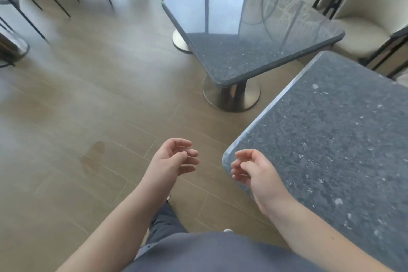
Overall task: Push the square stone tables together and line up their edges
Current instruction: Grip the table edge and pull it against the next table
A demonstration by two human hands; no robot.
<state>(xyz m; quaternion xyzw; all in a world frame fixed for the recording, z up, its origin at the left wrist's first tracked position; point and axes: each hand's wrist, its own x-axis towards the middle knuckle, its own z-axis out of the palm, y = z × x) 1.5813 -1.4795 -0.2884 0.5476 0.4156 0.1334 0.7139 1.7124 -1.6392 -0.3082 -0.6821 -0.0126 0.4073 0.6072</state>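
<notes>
Both hands, the left hand (174,159) and right hand (251,170), hang loosely curled and empty, while the near dark speckled square stone counter (335,139) at four o'clock stands unjoined, apart from the two glossy ones (254,35) at one o'clock.

**Bare forearms, grey top, dark trousers**

Both forearms are bare from the bottom of the view up to the wrists, with no sleeves, watch, rings or bracelets showing on the left hand (174,158) or the right hand (254,172). A slate-grey fabric top (220,252) fills the lower middle of the view. Beneath it show dark navy trousers (164,223), creased at the knee. A small pale shoe tip (228,230) peeks out beside the top's hem.
</notes>
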